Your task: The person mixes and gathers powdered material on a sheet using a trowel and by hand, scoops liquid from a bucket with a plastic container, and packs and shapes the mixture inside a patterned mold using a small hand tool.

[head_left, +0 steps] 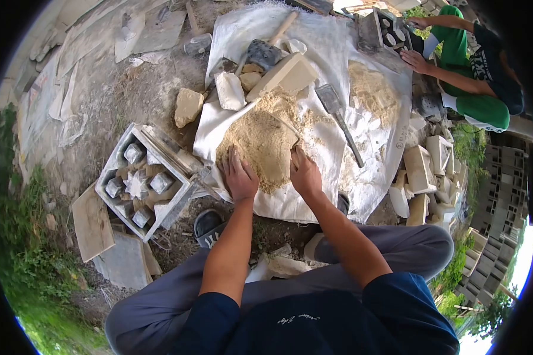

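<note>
A pile of tan sandy powder [257, 139] lies on a white sheet [302, 204] in front of me. My left hand [241, 176] rests on the left side of the pile, its fingers apart and partly in the powder. My right hand [305, 171] is at the right edge, fingers closed round a thin, dark tool [296, 142] whose shape is mostly hidden. Behind the pile are a pale block [284, 76], a white stone [230, 91] and a dark-headed mallet [264, 54]. To the right lies a long-handled metal tool [340, 121].
A square mould [147, 182] with blocks and a star shape stands at left. A rough stone [188, 107] lies behind it. Pale cast blocks [418, 169] are stacked at right. At the upper right a co-worker's hands [416, 61] are beside another mould [385, 31].
</note>
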